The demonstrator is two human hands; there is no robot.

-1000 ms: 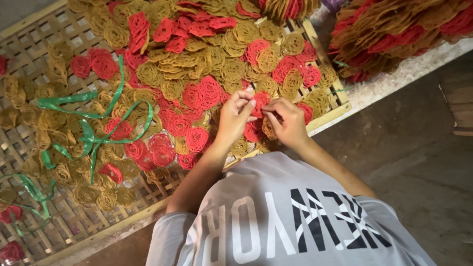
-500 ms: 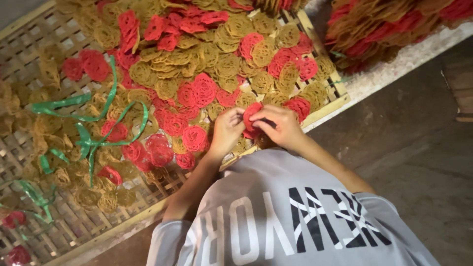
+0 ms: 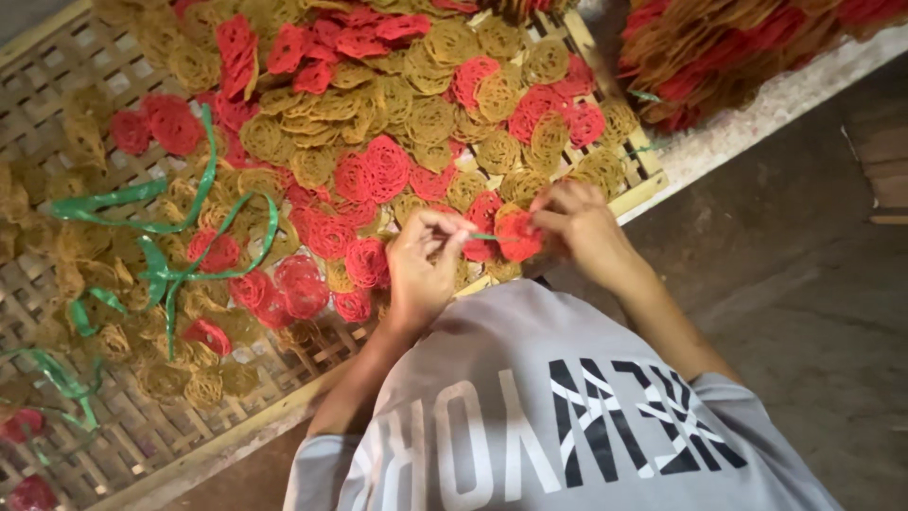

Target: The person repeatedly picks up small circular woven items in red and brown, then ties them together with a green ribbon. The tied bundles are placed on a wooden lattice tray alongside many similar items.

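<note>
Both hands have drawn slightly apart: left hand (image 3: 423, 265) pinches a green strip (image 3: 484, 237), right hand (image 3: 577, 227) grips a red cracker (image 3: 517, 237) over the bamboo tray (image 3: 113, 435)

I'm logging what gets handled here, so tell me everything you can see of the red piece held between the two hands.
The red disc is a round, lacy coil of thin looped strands, dry and brittle-looking like a noodle cracker. It is held above the near edge of the woven bamboo tray, roughly flat and a little tilted. The right hand pinches its right side; the left hand holds a thin green strip that reaches its left edge. Similar red and tan discs lie below.
</note>
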